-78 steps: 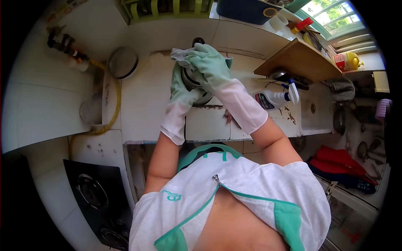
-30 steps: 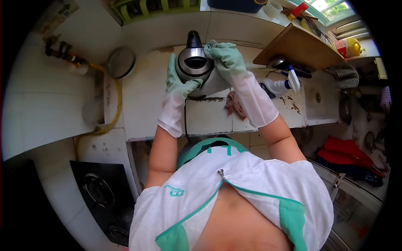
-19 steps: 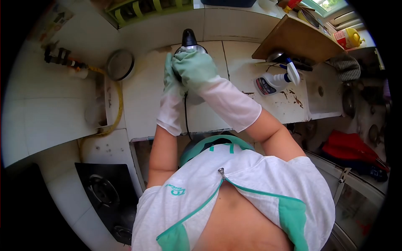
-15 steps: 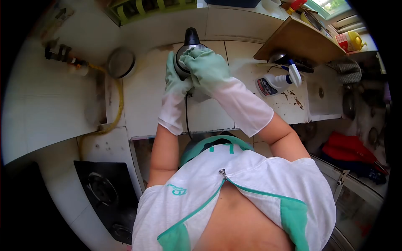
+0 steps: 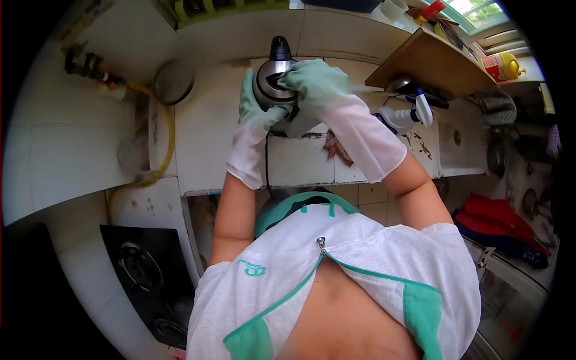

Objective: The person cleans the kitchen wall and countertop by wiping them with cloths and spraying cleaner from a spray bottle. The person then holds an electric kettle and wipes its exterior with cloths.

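A silver and black electric kettle [image 5: 275, 84] stands on the tiled counter, its black handle pointing away from me and a black cord running toward the counter's front edge. My left hand [image 5: 258, 101], in a green and white rubber glove, is wrapped round the kettle's near left side. At the kettle's right side, my right hand [image 5: 317, 85], gloved the same way, has its fingers curled against the lid. A pale grey cloth [image 5: 303, 124] hangs below that hand, apparently held in it. Its fingertips are partly hidden.
A crumpled brownish rag [image 5: 338, 149] lies by my right forearm. A spray bottle [image 5: 401, 117] is farther right, near a leaning wooden board [image 5: 429, 63] and a sink [image 5: 465, 150]. A round lid [image 5: 173, 82], yellow hose [image 5: 170, 141] and gas hob [image 5: 144, 270] are left.
My right hand has moved from the middle of the kettle's top to its right side, uncovering the lid. The brownish rag has come into view beside my forearm.
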### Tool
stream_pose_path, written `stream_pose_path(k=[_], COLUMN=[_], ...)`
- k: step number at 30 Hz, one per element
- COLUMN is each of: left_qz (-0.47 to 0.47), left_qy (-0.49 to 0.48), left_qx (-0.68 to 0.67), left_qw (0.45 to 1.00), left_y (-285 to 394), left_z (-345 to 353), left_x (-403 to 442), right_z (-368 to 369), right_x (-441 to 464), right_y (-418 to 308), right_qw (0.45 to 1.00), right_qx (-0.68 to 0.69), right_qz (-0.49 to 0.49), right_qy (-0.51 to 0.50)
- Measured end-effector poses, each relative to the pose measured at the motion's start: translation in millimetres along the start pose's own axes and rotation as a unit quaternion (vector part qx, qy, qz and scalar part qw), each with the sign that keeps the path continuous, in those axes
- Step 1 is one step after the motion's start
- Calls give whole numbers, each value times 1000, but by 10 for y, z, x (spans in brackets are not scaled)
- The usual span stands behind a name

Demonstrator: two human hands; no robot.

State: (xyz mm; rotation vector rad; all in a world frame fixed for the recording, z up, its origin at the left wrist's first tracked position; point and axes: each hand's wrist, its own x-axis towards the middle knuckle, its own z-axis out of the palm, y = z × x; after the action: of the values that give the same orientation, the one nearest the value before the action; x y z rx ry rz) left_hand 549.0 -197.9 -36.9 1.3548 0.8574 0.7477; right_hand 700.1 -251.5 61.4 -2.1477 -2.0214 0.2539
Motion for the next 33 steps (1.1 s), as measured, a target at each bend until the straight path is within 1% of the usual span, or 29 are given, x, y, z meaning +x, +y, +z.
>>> stream_pose_path(k=[2,4,6,8,9,12,13,14,16,17,18,19,21,22,24,25,28,29,30,32,33], left_qz=[24,24,34,16,7,25,7,15,18,28,39,49,37,31,33,33,23,25,25,66,86], left_qy=[15,21,9,6,4,3,8,20,-5,-9,-12,-13,-25,-29,-7,-4,-7,-11,-16,-21,-23], left_qx=[75,66,33,0,-17,45,13,42,65,44,23,2,-36,-55,1,18,91,119,147,221,257], left_qw=[997,997,999,1000,1000,999,1000,999,998,999,999,999,998,998,999,999,996,993,989,973,962], left_y=[13,20,-103,-71,-32,114,154,166,187,181,160,131,-28,-70,-17,1,-14,-23,-32,2,37], left_z=[-25,14,-3,3,18,45,89,101,83,97,96,85,51,30,53,56,-26,-57,-85,-116,-115], left_x=[-10,-33,12,-13,-19,-56,-61,-64,-28,-22,-28,-31,28,48,-16,-16,24,44,51,78,92], right_z=[188,316,627,1005,1042,950,934,902,848,1020,1049,1073,1362,1548,1804,1858,1154,1132,1125,934,746], right_x=[-215,-536,-861,-1059,-1088,-1056,-1002,-1047,-1102,-1211,-1314,-1441,-1712,-1767,-1866,-1792,-1687,-1753,-1774,-1770,-1694], right_y=[313,564,874,1143,1181,1161,1178,1135,1089,1130,1064,961,849,890,927,998,891,964,1026,1111,1024], right_qw=[986,957,977,978,973,958,935,943,951,961,982,971,965,969,974,947,947,972,969,949,780], right_qx=[70,93,59,-24,-67,-1,-12,30,113,51,52,52,19,-1,-41,-39,47,59,111,209,483], right_qz=[-10,21,128,184,211,195,109,111,110,83,156,223,233,227,218,284,270,212,219,230,397], right_qy=[149,272,159,94,62,211,337,311,266,257,94,-73,-117,-92,-46,-147,-170,-79,-34,55,-22])
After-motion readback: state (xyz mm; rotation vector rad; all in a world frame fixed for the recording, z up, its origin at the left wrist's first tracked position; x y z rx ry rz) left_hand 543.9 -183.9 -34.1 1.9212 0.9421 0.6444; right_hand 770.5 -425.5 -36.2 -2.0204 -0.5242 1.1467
